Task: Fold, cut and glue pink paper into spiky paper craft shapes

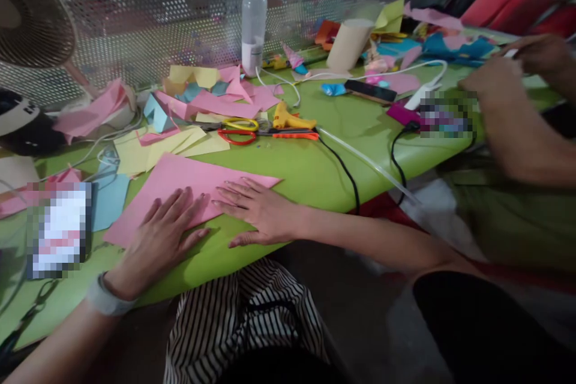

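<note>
A pink sheet of paper (173, 177), triangular in outline, lies on the green table (315, 171) in front of me. My left hand (164, 234) rests flat on its lower edge, fingers stretched out over the paper and the thumb apart. From the right, my right hand (258, 210) reaches in with fingers spread on the paper's right part, its thumb out over the table. The two hands lie close together but do not touch. Neither hand grips anything. The paper under the palms and fingers is hidden.
Behind the sheet lie yellow paper pieces (162, 147), scissors (238, 132) and a yellow glue gun (292, 120) with a black cord. A phone (63, 228) is at left, a clear bottle (254, 36) at the back. At right are a co-worker's hands (499, 75).
</note>
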Demonstrator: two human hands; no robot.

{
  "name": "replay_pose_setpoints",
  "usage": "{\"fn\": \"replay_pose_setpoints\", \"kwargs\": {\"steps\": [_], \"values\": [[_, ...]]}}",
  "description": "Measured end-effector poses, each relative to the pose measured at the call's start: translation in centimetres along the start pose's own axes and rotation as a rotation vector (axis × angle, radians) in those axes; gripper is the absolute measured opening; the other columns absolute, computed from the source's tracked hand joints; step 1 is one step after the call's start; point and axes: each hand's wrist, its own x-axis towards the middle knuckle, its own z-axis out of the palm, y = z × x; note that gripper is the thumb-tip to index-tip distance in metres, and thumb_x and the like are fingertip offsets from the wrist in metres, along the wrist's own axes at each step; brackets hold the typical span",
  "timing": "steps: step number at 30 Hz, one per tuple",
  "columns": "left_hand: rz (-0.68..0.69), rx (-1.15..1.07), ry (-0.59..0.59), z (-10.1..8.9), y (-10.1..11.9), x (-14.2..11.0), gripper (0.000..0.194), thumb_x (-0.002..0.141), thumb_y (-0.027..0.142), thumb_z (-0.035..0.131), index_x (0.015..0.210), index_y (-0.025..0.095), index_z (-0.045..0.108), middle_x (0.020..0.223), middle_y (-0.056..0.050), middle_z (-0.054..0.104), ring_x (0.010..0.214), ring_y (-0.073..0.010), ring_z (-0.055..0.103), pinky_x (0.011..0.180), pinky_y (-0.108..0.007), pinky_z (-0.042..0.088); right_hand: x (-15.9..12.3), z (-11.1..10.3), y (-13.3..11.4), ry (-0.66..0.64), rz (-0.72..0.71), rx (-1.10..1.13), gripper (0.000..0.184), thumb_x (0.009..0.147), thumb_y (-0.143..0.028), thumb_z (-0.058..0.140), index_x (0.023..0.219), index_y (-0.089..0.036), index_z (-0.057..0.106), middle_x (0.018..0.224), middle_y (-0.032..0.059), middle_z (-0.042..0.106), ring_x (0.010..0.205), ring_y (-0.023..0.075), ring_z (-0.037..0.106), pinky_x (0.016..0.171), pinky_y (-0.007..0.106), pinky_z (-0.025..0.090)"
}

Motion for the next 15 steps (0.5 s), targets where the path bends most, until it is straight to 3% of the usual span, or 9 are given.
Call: {"fn": "replay_pose_setpoints", "kwargs": {"steps": [6,15], "values": [[0.018,0.008,0.039,0.46,-0.32,0.07,0.067,0.099,0.062,0.029,0.153,0.024,0.038,0.16,-0.012,0.035,0.147,-0.0319,0.032,0.116,-0.056,0.032,0.11,-0.35,0.01,-0.007,0.005,-0.017,0.082,0.094,-0.072,0.031,0.155,-0.018,0.032,0.163,0.0121,0.025,0.152,0.0303,0.018,0.123,0.055,0.009],[0.003,-0.027,0.056,0.15,-0.01,0.15,0.072,0.098,0.063,0.031,0.159,0.027,0.021,0.163,-0.01,0.028,0.148,-0.0334,0.028,0.116,-0.056,0.033,0.12,-0.62,-0.12,-0.023,0.035,-0.017,0.082,0.093,-0.073,0.032,0.156,-0.022,0.029,0.164,0.0106,0.022,0.153,0.0295,0.016,0.123,0.054,0.009]]}}
